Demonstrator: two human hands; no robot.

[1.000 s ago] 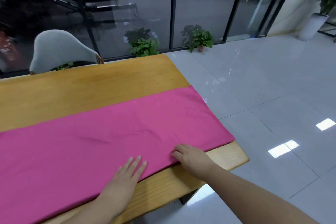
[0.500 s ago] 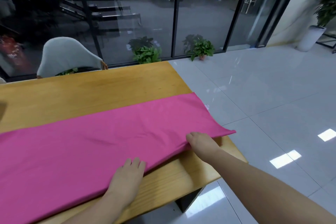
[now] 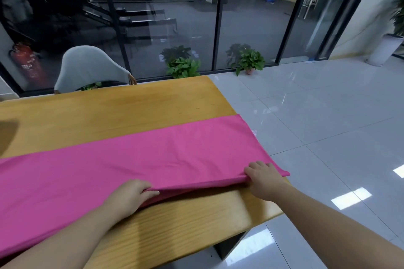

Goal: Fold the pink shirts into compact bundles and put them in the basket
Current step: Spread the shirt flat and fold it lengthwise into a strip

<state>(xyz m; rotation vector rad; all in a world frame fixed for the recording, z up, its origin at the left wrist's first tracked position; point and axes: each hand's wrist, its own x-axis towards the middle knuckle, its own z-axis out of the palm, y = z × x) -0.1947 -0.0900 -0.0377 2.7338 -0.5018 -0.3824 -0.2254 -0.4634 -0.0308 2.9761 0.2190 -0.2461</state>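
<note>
Along the near edge of the wooden table (image 3: 153, 231) I have both hands on the pink shirt (image 3: 131, 159), which lies as 1 long flat band running from the left border of the view across to the table's right end, where its short edge hangs just over the corner. My left hand (image 3: 129, 197) has its fingers curled around the near hem, thumb side tucked under, and that hem is lifted slightly off the wood. My right hand (image 3: 262, 178) pinches the same hem close to the right corner, fingers on top of the cloth and the rest hidden beneath it. Between the 2 grips the edge sags a little and casts a shadow on the table. What matters for the next move, as I read it, is that the shirt's long axis runs left to right while both grips sit on the near long side, so the cloth lies away from me; the right hand is nearer the free end. No basket shows in view. Behind the table stands a grey chair (image 3: 87, 67), and potted plants (image 3: 183, 65) sit by the glass wall.
</note>
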